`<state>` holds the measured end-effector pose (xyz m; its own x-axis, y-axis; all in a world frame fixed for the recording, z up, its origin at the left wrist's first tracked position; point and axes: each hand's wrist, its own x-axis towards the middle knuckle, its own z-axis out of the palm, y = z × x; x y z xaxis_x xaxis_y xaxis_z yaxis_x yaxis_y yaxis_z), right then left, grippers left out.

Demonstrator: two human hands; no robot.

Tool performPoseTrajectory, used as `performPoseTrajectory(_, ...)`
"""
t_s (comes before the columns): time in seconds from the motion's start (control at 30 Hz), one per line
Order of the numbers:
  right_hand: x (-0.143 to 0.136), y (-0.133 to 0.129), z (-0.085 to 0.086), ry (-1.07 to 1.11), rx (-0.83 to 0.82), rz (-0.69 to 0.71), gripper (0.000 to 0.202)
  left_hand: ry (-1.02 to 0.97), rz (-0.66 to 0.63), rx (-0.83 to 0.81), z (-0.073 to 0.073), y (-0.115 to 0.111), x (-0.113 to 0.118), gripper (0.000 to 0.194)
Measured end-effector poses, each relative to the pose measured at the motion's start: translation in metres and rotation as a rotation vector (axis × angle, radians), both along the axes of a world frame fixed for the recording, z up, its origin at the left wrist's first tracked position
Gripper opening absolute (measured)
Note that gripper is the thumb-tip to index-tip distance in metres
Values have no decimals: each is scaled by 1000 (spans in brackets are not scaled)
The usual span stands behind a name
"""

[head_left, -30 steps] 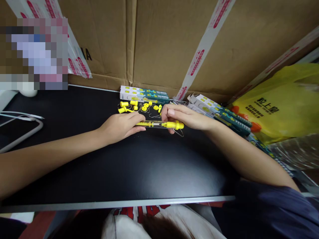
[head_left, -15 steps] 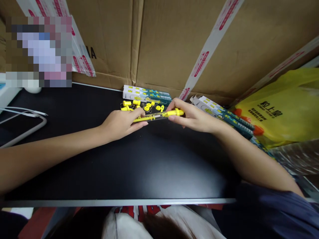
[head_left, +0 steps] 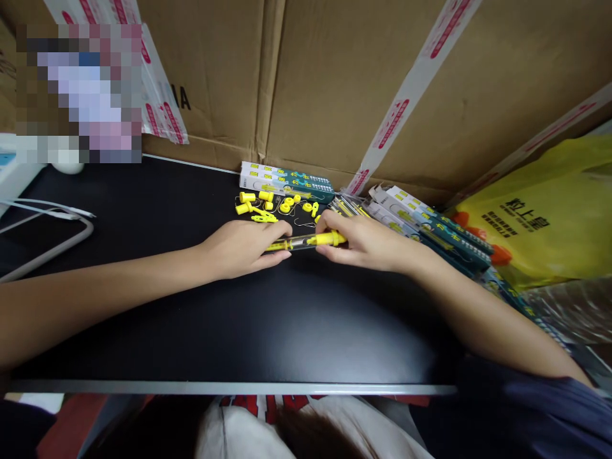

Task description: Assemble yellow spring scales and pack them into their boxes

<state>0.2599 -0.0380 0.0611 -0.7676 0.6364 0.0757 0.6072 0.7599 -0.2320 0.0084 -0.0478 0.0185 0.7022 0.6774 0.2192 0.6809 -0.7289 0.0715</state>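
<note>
Between my hands lies a clear tubular spring scale [head_left: 300, 241] with yellow parts inside and a yellow end cap. My left hand [head_left: 248, 247] is closed round its left end, thumb and fingers pinching the tube. The yellow-capped right end is gripped by my right hand [head_left: 356, 242]. Just beyond them on the black tabletop lie loose yellow caps [head_left: 247, 197], yellow rings [head_left: 287, 205], a yellow slotted piece [head_left: 264, 217] and thin wire hooks [head_left: 303, 223]. Several clear tubes with metal parts [head_left: 347, 205] lie behind my right hand, partly covered by it.
Printed spring scale boxes [head_left: 287, 182] lie against a large cardboard carton [head_left: 325, 83], with more boxes [head_left: 430, 223] at the right. A yellow plastic bag [head_left: 549, 204] stands far right. White cables [head_left: 48, 209] and a bent grey tube [head_left: 71, 245] are on the left.
Both hands and the spring scale have come slightly nearer my body. The yellow slotted piece, a wire hook and the clear tubes now show more fully behind them. Both hands keep their hold.
</note>
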Motion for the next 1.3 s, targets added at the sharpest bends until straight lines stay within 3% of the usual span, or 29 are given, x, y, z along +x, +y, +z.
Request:
performPoseTrajectory(0.1, -6, -7, -5, -45, 46, 25, 24, 61, -62, 5, 0, -3, 2, 30)
performPoseTrajectory(0.37, -4, 2, -16, -57, 93, 37, 27, 133, -71, -56, 7, 4, 1, 26)
performPoseTrajectory(0.47, -4, 4, -18, -76, 97, 54, 27, 168, -58, -38, 8, 2, 2, 27)
performPoseTrajectory(0.63, -8, 3, -21, -137, 247, 78, 25, 205, -18, 58, 10, -4, 4, 24)
performPoseTrajectory(0.73, -8, 3, -22, -105, 245, 71, 26, 167, -16, 25, 12, -4, 2, 23)
performPoseTrajectory(1.0, 12, 19, -16, 73, 163, -2, 25, -123, 25, -88, 16, 20, -14, 36)
performPoseTrajectory(1.17, 16, 25, -18, 64, 182, -51, 27, -550, 63, -167, 12, 32, -15, 31)
performPoseTrajectory(1.3, 9, 21, -26, 45, 250, -73, 30, -753, 118, -225, 9, 30, -10, 34)
